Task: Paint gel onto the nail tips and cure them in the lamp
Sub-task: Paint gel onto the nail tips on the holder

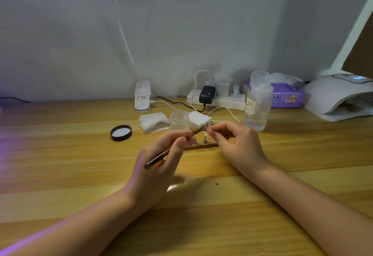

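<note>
Tip: a nail tip point(208, 128) is pinched between the fingertips of the right hand point(240, 144), raised just above the stand point(201, 145) at table centre, likely so the bristles can reach it.
Brush: a brush point(173, 148) is gripped pen-fashion by the left hand point(159, 165), bristle end laid against the tip; gel is judged to be going on.
Stand: a second tip point(205, 134) is carried on a peg, kept within reach.
Jar: a small clear jar point(179, 120) stands open just beyond the hands; its contents cannot be told. Its black lid point(121, 133) lies to the left.
Bottle: a clear bottle point(257, 102) is seen to the right, capped, a little clear liquid at the bottom.
Pads: white pads point(154, 122) are stacked beside the jar, presumably for wiping.
Lamp: the lamp point(339, 96) is set far right, mouth towards the table, ready for curing.
</note>
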Tool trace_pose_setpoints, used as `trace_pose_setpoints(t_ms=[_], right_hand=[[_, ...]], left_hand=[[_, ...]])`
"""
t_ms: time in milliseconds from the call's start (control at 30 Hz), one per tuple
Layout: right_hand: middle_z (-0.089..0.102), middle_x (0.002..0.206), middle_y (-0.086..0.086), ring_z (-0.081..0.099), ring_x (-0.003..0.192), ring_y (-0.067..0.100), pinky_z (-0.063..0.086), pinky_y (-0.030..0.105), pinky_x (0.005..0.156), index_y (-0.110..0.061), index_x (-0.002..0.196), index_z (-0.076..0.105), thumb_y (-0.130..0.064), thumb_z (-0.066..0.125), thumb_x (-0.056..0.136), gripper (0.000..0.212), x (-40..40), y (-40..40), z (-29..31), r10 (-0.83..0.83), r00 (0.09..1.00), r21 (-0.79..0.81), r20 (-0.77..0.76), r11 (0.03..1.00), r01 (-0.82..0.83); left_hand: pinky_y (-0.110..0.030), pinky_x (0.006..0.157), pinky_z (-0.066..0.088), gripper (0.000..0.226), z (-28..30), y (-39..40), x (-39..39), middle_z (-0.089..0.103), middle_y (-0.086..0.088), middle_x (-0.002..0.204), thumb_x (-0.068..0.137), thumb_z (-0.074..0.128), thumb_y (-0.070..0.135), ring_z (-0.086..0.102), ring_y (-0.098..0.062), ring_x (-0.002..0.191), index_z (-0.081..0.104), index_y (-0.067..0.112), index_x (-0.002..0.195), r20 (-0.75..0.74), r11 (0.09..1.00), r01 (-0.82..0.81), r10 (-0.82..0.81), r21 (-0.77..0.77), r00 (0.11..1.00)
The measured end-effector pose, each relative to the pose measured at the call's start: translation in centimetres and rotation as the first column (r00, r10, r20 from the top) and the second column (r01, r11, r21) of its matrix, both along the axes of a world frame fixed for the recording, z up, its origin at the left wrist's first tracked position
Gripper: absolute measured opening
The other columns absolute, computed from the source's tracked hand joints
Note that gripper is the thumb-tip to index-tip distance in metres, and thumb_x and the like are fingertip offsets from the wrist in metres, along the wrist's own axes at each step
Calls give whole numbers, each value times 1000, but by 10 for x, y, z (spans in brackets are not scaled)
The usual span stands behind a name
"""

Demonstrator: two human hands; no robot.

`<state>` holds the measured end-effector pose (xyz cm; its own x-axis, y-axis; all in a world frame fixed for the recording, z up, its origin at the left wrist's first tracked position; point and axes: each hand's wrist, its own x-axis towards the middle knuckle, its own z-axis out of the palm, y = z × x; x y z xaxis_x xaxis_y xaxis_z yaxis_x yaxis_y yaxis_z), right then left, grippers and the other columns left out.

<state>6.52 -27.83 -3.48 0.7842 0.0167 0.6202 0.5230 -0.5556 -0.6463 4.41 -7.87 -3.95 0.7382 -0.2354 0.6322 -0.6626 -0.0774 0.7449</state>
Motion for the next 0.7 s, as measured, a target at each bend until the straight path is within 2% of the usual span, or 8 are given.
trace_pose_setpoints(t_ms=[133,233,300,400,467,567,700], right_hand=[[65,76,-12,59,74,6,46,14,61,-15,93,72,-7,68,86,12,1,-1,-1,-11,1000,7,-18,1000,11],[64,77,-11,58,72,1,45,12,60,-14,97,71,-7,66,87,13,1,-1,-2,-6,999,8,-38,1000,6],[63,76,-13,57,72,-3,45,10,60,-14,98,70,-7,65,88,13,1,-1,-3,-7,999,5,-50,1000,7],[65,77,-11,59,74,3,47,13,61,-16,95,70,-8,66,88,11,1,-1,-2,8,999,22,-54,1000,-6],[67,77,-7,60,71,10,49,19,59,-20,92,69,-12,66,88,9,0,-1,-1,16,998,35,-54,999,-14],[69,79,-1,61,69,20,51,37,64,-19,91,69,-17,66,89,4,0,0,-2,35,997,52,-74,998,-31],[70,80,-3,63,71,19,52,40,66,-17,93,71,-17,67,88,6,1,-1,-3,50,996,60,-79,997,-46]], left_hand=[[-14,79,50,29,0,0,-3,76,6,97,94,48,25,69,-5,92,69,12,109,-11,1000,13,-13,-8,1000],[-19,76,53,30,2,0,-4,76,3,95,94,47,27,71,-10,91,70,12,105,-3,1000,16,-16,-22,1000],[-20,76,54,29,2,0,-4,75,8,94,95,46,25,71,-10,89,69,14,107,30,1000,3,-2,-24,1000],[-19,79,53,27,2,1,-1,74,16,90,96,46,27,72,-13,92,68,18,110,27,1000,-1,1,-15,1000],[-17,80,53,26,1,0,0,73,19,90,96,46,28,72,-11,94,66,22,111,21,1000,-3,3,-16,1000],[-15,78,51,24,0,1,2,74,17,94,97,47,26,71,-7,91,65,25,112,51,1000,-26,26,-18,998],[-15,76,51,25,-1,1,3,74,11,100,97,46,25,70,-5,89,65,21,114,47,999,-26,27,-35,999]])
